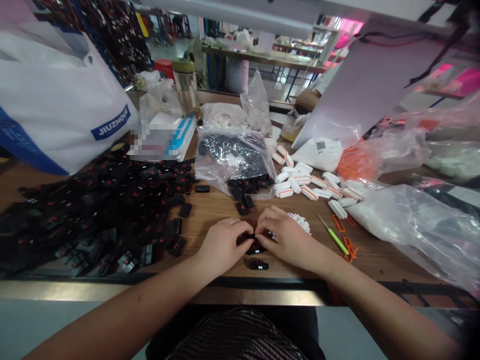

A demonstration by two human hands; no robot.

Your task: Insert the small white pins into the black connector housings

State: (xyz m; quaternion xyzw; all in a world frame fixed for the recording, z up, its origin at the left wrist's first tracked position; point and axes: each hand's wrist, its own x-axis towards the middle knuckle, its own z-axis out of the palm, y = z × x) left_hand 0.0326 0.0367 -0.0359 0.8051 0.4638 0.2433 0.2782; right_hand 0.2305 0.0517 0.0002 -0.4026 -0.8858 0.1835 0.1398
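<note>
My left hand [224,243] and my right hand [282,231] meet over the wooden tabletop, thumbs and forefingers pinched together. Between their fingertips is a small black plastic part [254,236], mostly hidden by the fingers. Just below it lies a black plastic piece [255,251] with white dots. Closer to the table edge rests a similar black piece [259,266], also with white dots. Beside my right hand is a heap of tiny white pieces [301,223], a few of them lying by its fingers.
A large pile of black parts [112,205] covers the left. A clear bag [234,155] of black parts stands ahead. To the right are white parts with orange stripes [309,193], a green-handled screwdriver [338,241], orange frames [351,248] and a plastic bag [405,225].
</note>
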